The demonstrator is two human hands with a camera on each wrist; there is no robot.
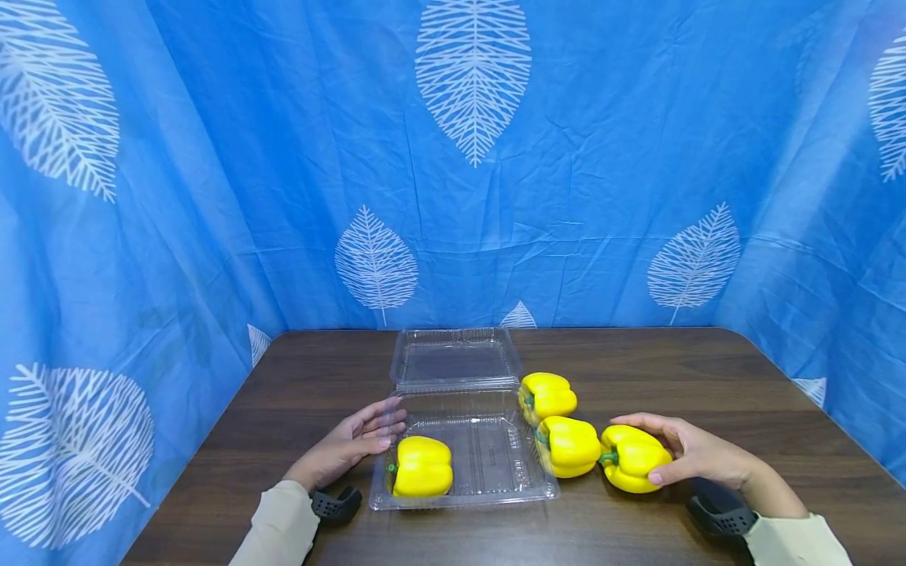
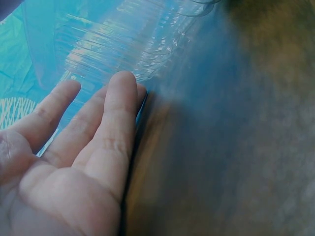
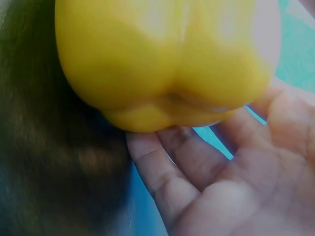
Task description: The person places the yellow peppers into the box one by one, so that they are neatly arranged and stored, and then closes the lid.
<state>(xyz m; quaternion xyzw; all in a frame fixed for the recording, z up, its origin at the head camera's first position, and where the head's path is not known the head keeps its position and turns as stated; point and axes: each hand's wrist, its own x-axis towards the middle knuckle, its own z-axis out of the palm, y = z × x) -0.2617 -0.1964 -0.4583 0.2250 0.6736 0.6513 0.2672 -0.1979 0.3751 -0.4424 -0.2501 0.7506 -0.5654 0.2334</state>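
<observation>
At lower right of my head view, the right hand (image 1: 708,457) grips a yellow bell pepper (image 1: 634,459). I see the left hand (image 1: 348,444), fingers extended, at the left edge of the open clear clamshell (image 1: 488,448) at lower centre; one pepper (image 1: 423,467) lies inside, two peppers (image 1: 572,446) just right.

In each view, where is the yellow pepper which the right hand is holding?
Head: the yellow pepper is lower right of centre, in the right hand.
Left wrist: not in this picture.
Right wrist: large, upper middle, cut by the top edge.
Shared landmark: the blue cloth, visible in all three.
</observation>
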